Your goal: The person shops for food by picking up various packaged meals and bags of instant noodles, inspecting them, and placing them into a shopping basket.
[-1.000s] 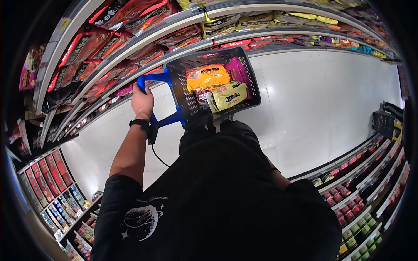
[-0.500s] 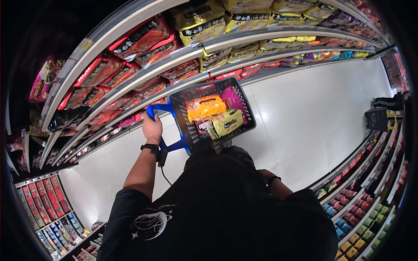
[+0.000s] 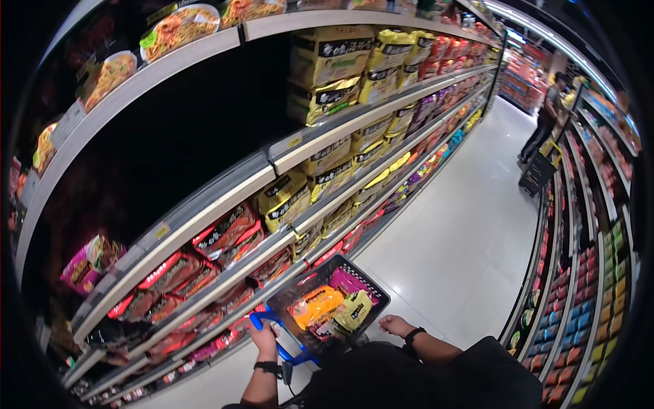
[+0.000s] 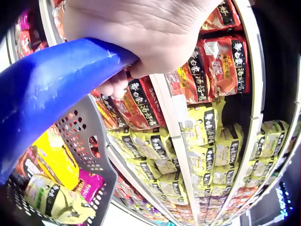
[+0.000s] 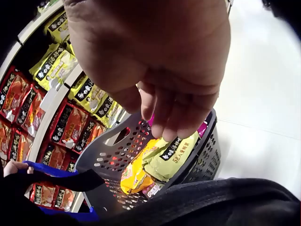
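Observation:
My left hand (image 3: 264, 341) grips the blue handle (image 4: 51, 89) of a dark grey perforated shopping basket (image 5: 106, 150). Inside the basket lie an orange packet (image 3: 317, 307), a pale yellow-green packet (image 3: 355, 310) and a purple packet (image 3: 346, 280). A smaller pinkish packet (image 5: 151, 190) is partly covered beneath them. Just right of the basket in the head view is my right hand (image 3: 393, 325), its fingers loosely bent and holding nothing. In the right wrist view those fingers (image 5: 164, 113) overlap the basket's far end.
Shelves (image 3: 286, 232) of red and yellow noodle packets run along the left. Shelves of cups (image 3: 579, 313) line the right. Down the pale aisle floor (image 3: 449, 266), a person (image 3: 547, 116) stands beside another dark basket (image 3: 538, 174) with a yellow handle.
The head view has tilted up along the aisle, bringing the far person into sight. My right hand has come forward from beside my body toward the basket. My left hand still holds the handle.

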A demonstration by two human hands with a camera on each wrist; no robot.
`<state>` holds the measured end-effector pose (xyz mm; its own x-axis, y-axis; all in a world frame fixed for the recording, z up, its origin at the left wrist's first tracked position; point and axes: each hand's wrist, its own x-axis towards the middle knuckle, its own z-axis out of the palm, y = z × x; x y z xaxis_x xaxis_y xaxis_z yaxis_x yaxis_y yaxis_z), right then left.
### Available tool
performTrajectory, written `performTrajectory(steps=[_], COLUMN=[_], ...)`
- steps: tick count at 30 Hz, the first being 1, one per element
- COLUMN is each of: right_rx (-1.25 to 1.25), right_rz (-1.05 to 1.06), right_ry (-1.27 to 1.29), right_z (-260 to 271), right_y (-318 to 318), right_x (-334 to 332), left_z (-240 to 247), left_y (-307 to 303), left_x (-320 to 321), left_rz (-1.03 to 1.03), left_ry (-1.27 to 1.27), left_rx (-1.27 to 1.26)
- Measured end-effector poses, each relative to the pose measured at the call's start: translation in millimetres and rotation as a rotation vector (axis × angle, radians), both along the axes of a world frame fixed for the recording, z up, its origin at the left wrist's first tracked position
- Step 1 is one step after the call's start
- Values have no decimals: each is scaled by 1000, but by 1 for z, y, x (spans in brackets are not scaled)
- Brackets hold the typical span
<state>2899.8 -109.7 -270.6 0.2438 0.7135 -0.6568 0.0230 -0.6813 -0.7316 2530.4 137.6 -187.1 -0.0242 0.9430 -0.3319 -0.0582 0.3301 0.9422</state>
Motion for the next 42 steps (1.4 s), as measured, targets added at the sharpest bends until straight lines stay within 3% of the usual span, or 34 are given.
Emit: performTrajectory(steps=[7, 11, 15, 16, 17, 19, 20, 22, 23, 26, 27, 28, 29, 32, 34, 37, 42], right_rx=[-222, -328, -233, -236, -195, -142, -165, -131, -66, 105, 40, -61, -76, -120, -142, -214, -277], right_rz=[77, 84, 32, 27, 31, 90, 192, 188, 162, -239, -369, -283, -346, -426, -504, -668, -688], right_ry=[-73, -118, -119, -113, -196, -352, -331, -359, -424, 8, 121, -46, 24, 74, 70, 269, 321], right_z=[-30, -4, -9, -19, -33, -56, -29, -23, -63, -41, -12, -9, -8, -26, -44, -73, -94], right_y=[-72, -94, -107, -108, -109, -112, -108, -110, -119, -137, -139, -149, -162, -211, -249, -298, -332], right_x=[-5, 0, 2, 3, 4, 7, 8, 14, 23, 40, 44, 49, 56, 74, 80, 85, 92], left_z=[6, 2, -4, -12, -22, -46, -42, -61, -86, -62, -38, -27, -41, -1, -1, -6, -9], left_y=[-7, -5, -3, 0, 4, 18, 20, 28, 39, 31, 23, 19, 24, -19, -56, -92, -86], left_x=[26, 46, 68, 72, 76, 81, 87, 95, 96, 119, 126, 138, 142, 163, 171, 187, 193], left_rz=[48, 15, 18, 6, -6, -56, -90, -146, -184, -177, -248, -183, -199, -273, -267, -181, -210], left_ry=[47, 26, 170, 254, 341, 280, 401, 326, 313, 421, 535, 500, 473, 358, 379, 318, 533], left_rx=[-20, -13, 98, 228, 355, 315, 430, 357, 367, 398, 406, 235, 283, 120, 101, 118, 14])
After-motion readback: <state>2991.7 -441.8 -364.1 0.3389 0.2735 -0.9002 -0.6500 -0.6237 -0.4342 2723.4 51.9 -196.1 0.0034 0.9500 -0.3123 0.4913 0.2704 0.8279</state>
